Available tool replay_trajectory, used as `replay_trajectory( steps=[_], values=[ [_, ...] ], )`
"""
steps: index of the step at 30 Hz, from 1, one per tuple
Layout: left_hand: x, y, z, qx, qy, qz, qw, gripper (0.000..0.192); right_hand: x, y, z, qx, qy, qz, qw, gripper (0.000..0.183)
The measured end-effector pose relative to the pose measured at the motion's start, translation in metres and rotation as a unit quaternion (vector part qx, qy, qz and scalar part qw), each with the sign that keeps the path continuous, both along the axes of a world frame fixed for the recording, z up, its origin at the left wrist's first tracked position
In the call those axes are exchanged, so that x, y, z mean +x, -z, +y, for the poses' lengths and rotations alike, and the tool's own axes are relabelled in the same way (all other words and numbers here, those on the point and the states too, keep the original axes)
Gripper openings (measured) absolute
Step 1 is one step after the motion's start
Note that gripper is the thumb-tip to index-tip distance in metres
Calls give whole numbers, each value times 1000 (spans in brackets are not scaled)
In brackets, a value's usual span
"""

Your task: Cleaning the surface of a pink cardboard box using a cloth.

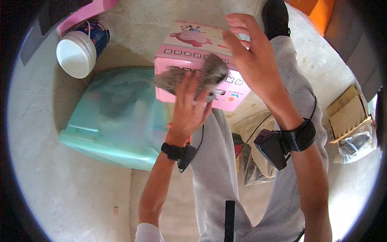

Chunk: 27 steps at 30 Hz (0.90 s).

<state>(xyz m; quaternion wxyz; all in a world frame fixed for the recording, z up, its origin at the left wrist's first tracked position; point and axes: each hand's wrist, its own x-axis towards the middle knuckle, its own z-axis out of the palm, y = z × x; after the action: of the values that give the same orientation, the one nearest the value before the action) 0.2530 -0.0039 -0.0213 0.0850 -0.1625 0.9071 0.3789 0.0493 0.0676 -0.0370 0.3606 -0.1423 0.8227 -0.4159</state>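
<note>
A pink cardboard box [193, 54] with a cartoon print and lettering stands in front of me, near the top middle of the view. My left hand [192, 106] is at its near face, fingers over a grey-brown cloth [214, 69]. The cloth is blurred by motion and spreads out on both sides of my fingers. At the box's right side my right hand [254, 54] is raised, thumb and fingers apart, with nothing seen in it. Whether its fingertips touch the box I cannot tell. Both wrists carry black strapped devices.
A translucent teal plastic bin [118, 115] sits left of the box. Beyond it a white-lidded bucket [77, 54] lies tilted. Cardboard [346, 112] and a clear plastic bag [356, 142] are at right. Another plastic bag [260, 163] lies between my legs. An orange object [317, 13] stands top right.
</note>
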Motion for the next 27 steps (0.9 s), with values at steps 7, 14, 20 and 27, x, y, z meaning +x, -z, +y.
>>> replay_trajectory(
  steps=[7, 14, 20, 27],
  values=[
    [-14, 2, 45, 63, 278, 20, 958, 33, 0, -6, -7, -2, 30, -52, 998, 33],
    [-40, -5, 50, 259, 84, -128, 954, 44, 0, 1, 5, 18, 16, -29, 999, 33],
    [-32, -4, -32, -6, -110, -44, 993, 48, 1, -3, -3, 20, 6, -42, 999, 34],
    [-16, -8, -60, -42, -66, -24, 997, 45, -3, -2, -4, -17, 30, -27, 999, 31]
  ],
)
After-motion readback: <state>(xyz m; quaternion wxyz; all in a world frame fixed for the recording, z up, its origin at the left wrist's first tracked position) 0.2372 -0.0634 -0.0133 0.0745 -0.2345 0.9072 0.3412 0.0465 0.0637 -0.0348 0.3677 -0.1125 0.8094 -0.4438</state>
